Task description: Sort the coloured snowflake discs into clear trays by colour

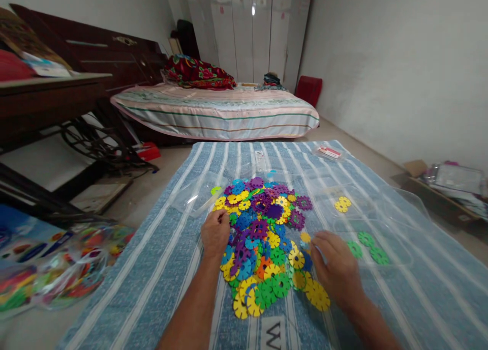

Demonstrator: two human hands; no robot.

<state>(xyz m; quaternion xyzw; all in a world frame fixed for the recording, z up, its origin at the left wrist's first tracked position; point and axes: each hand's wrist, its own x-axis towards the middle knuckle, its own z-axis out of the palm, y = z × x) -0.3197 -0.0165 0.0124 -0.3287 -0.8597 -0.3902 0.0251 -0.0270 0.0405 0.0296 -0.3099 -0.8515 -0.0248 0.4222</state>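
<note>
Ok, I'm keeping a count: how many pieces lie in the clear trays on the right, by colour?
Green pieces: 3
Yellow pieces: 3, overlapping, as far as I can tell
Total: 6

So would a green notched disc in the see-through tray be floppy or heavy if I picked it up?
A green notched disc probably feels light, because it looks thin. It's likely stiff, since it holds a neat round shape. Pushed, it might slide instead of roll, as it lies flat in the see-through tray.
</note>
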